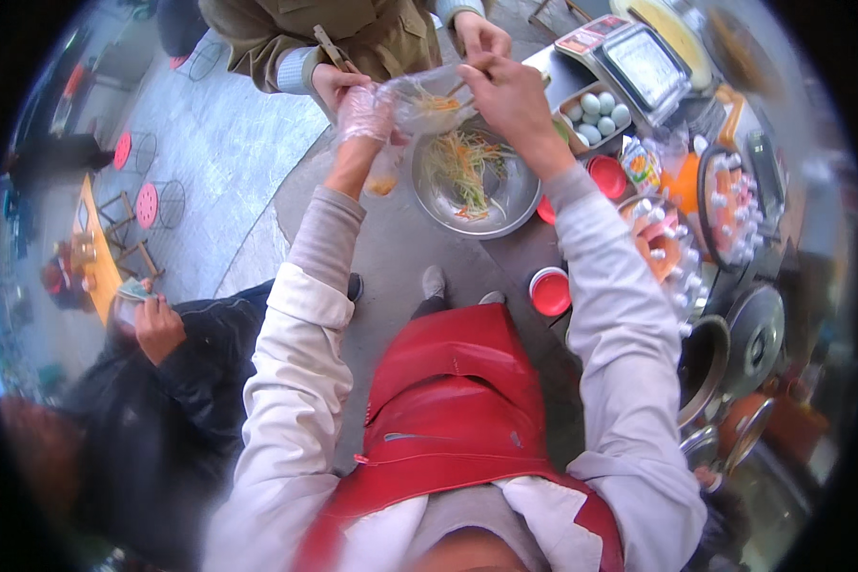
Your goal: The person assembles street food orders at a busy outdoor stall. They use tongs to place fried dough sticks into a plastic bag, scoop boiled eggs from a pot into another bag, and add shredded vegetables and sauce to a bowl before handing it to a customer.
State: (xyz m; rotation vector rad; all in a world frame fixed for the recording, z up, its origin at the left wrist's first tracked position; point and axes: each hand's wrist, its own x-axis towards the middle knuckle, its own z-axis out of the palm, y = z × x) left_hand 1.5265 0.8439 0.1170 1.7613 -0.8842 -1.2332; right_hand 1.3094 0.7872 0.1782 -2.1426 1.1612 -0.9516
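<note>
My left hand (366, 118), in a thin clear plastic glove, holds the left side of a clear plastic bag (418, 96). Shredded orange and pale vegetables show inside the bag. At its right side, my bare right hand (508, 93) has its fingers closed around something thin, perhaps chopsticks, with the tips at the bag; the grip is partly hidden. Below both hands is a steel bowl (429, 204) with shredded vegetables (468, 168) in it. Another small clear bag with something orange-yellow (380, 186) hangs under my left hand.
Facing me, another person's hands (480, 34) are close to mine. On the right are a box of pale eggs (593, 118), a scale (640, 68), red-lidded tubs (550, 293) and white-capped containers (733, 207). A person in black (207, 372) stands at left.
</note>
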